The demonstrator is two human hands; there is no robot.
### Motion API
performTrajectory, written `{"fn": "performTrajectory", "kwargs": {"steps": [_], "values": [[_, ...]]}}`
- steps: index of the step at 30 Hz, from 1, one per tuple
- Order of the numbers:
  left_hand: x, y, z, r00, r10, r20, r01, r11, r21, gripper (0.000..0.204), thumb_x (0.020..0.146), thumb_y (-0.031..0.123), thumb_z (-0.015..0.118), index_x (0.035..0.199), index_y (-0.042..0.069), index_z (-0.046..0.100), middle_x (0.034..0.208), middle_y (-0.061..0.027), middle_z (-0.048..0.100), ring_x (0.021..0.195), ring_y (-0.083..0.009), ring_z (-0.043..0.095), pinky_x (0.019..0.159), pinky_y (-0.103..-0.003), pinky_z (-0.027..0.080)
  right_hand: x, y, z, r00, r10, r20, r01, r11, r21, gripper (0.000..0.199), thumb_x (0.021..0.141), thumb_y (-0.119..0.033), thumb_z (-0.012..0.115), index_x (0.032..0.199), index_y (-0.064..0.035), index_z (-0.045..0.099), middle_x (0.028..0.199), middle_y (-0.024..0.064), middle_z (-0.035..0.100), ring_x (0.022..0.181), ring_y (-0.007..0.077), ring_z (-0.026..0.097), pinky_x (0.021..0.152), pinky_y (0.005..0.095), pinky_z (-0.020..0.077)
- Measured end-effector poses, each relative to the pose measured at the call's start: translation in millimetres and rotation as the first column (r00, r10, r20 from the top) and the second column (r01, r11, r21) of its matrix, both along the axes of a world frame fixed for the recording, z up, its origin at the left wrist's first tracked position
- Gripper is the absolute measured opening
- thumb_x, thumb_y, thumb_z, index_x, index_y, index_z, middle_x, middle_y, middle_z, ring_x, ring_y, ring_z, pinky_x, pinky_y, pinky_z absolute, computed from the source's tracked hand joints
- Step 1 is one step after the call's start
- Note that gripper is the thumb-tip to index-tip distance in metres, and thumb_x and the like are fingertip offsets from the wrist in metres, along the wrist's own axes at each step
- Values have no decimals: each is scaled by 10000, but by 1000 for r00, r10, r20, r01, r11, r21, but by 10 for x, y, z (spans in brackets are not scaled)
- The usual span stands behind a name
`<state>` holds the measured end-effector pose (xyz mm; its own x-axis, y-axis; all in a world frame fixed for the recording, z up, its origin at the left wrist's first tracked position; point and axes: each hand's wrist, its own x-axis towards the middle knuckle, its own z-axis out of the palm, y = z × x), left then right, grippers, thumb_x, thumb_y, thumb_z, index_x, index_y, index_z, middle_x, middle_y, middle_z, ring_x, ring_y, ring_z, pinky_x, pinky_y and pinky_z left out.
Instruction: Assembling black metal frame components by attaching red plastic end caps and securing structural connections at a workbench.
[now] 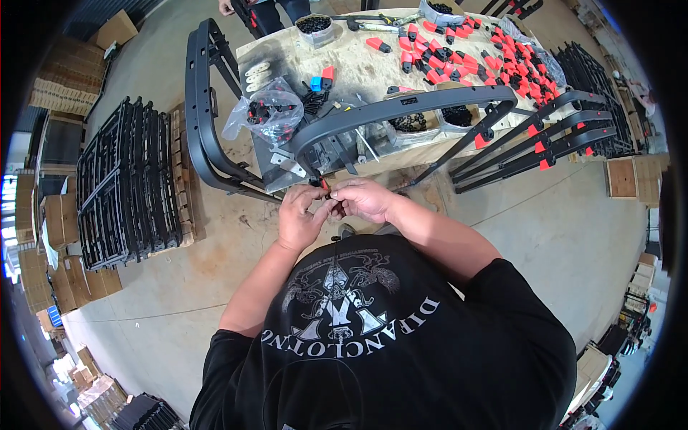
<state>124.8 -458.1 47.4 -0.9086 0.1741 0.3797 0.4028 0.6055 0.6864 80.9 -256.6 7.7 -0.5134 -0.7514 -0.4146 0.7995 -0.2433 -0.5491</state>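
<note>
My left hand (299, 209) and my right hand (363, 201) meet at the near edge of the workbench, fingers pinched together. Between the fingertips is a small dark piece (328, 196), mostly covered, so its kind cannot be made out. Right above the fingers, a red fitting (325, 184) shows at the lower end of a black curved tube frame (401, 113). This frame arches over the bench's front edge, its other leg slanting down on the right.
On the workbench (276, 54) lie many red-and-black plastic fittings (437, 61), a clear plastic bag (269, 113) and tubs of small black parts (314, 27). More tube frames lean left (197, 107) and right (545, 147). Black frames stack on a pallet (129, 179). Another person (269, 14) stands beyond.
</note>
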Motion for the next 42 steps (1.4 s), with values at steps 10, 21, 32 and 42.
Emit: {"fn": "performTrajectory", "kwargs": {"steps": [10,21,32,42], "values": [[3,-68,-27,999,-14,-30,13,999,-46,231,758,106,820,962,70,718,953,-103,689,936,-304,654,833,-401,522,-31,-60,11,991,9,-136,9,991,132,234,1000,-180,575,1117,6,652,961,88,700,811,166,660,747,318,545],[-3,-127,-189,998,-2,59,6,998,-68,238,752,110,828,955,66,712,961,-100,703,932,-306,670,806,-394,541,-142,-103,58,929,101,-357,32,937,347,255,937,-173,705,1064,47,694,875,77,704,729,144,665,641,299,557],[-202,-130,-244,882,232,411,-86,935,-344,275,1002,260,556,1013,19,687,931,-214,697,898,-412,664,796,-498,529,-287,-305,-159,877,0,-480,294,791,537,250,913,-89,694,1131,33,681,869,78,710,718,133,663,681,280,542],[-357,-58,-164,816,268,511,80,825,-560,360,1024,277,449,948,4,671,988,-247,689,935,-428,659,849,-516,520,-310,-324,-69,867,67,-494,265,778,570,198,902,-91,707,1058,32,709,877,86,715,733,132,666,675,301,541]]}}
